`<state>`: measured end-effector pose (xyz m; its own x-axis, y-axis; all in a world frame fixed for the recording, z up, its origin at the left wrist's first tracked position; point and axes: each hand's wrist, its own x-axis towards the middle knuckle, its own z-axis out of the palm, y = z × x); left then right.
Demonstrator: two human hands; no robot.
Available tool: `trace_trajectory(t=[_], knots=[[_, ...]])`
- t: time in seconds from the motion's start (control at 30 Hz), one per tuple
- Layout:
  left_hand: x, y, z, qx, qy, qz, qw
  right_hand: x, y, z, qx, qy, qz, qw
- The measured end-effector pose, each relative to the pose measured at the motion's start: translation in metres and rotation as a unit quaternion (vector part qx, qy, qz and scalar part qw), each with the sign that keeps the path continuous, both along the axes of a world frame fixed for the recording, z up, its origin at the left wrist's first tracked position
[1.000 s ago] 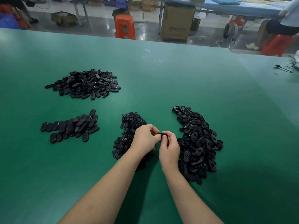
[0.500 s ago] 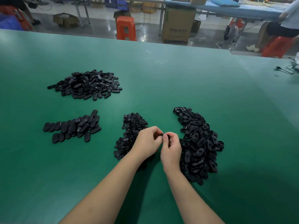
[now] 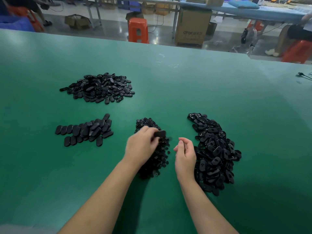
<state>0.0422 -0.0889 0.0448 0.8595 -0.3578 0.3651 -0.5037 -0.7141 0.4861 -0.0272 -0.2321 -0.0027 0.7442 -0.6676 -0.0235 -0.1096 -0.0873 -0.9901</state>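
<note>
While left hand [image 3: 141, 149] pinches black piece [image 3: 160, 133] | right hand [image 3: 185, 154] relaxed, empty | shell pile [image 3: 216, 149] just beside it

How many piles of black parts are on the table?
4: far-left pile, near-left pile, middle pile beneath the left hand, right pile beside the right hand. None seem hidden.

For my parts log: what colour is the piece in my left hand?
The piece is black; head view.

A wide green matte tabletop [image 3: 202, 92] fills the view. At twelve o'clock, an orange plastic stool [image 3: 138, 30] and a brown cardboard box [image 3: 192, 27] stand on glossy grey floor [image 3: 111, 29]; a long blue-topped workbench [image 3: 270, 13] spans one o'clock.
</note>
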Motion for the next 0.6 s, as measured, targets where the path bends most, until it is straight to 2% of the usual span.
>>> trace_trajectory(t=[0.17,0.33,0.43,0.6], knots=[[0.023,0.088,-0.013,-0.046,0.034,0.187,0.981,-0.002,0.001,0.002,-0.023,0.014,0.020,0.999],[0.045,0.160,-0.015,-0.091,0.066,0.358,0.927,-0.001,0.002,0.003,-0.041,0.015,0.025,0.999],[0.056,0.182,-0.012,-0.108,0.083,0.403,0.905,-0.001,0.003,0.004,-0.046,0.017,0.025,0.998],[0.067,0.188,-0.013,-0.079,0.122,0.418,0.897,-0.001,0.004,0.004,-0.054,0.025,0.027,0.998]])
